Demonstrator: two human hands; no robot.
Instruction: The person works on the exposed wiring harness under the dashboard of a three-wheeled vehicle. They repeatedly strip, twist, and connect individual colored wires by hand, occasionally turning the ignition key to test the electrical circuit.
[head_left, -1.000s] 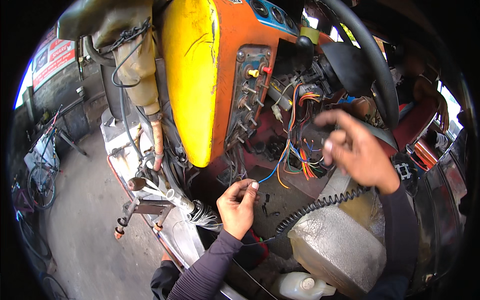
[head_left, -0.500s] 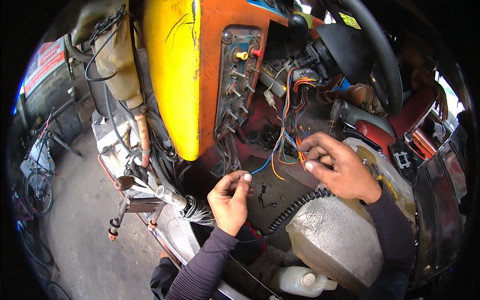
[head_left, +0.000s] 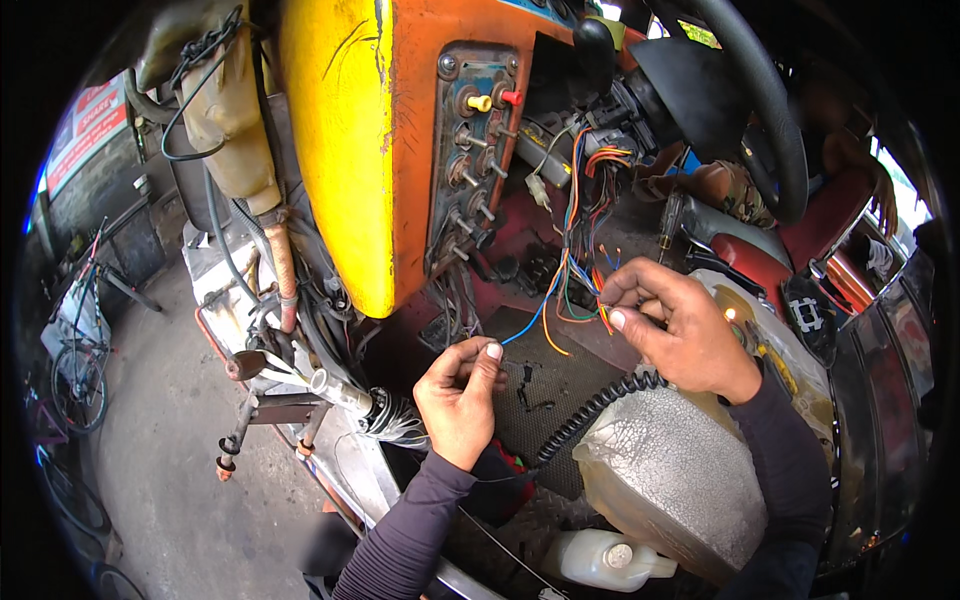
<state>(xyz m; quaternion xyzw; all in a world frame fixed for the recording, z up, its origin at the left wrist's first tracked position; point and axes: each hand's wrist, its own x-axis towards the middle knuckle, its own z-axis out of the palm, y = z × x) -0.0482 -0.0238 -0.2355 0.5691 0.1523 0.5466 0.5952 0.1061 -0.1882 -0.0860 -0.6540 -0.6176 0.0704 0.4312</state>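
Observation:
A bundle of loose coloured wires [head_left: 569, 215] hangs down from the steering column. My left hand [head_left: 459, 400] is closed, with the end of a blue wire [head_left: 527, 328] pinched between thumb and forefinger. To its right, my right hand [head_left: 683, 325] is closed too, its thumb and curled forefinger close together beside the orange and red wires [head_left: 604, 312]. What its fingertips hold, if anything, is too small to make out. An orange-yellow wire [head_left: 552, 338] dangles free between the hands.
A yellow and orange console [head_left: 415, 140] with toggle switches stands ahead, the steering wheel [head_left: 778, 110] at the upper right. Below my right hand are a black coiled cord [head_left: 590, 415], a silvery padded cover [head_left: 680, 460] and a white jug [head_left: 605, 560]. Another person sits at the far right.
The console and switches appear slightly farther left in the picture. Both hands stay nearly in place, the left still pinching the blue wire.

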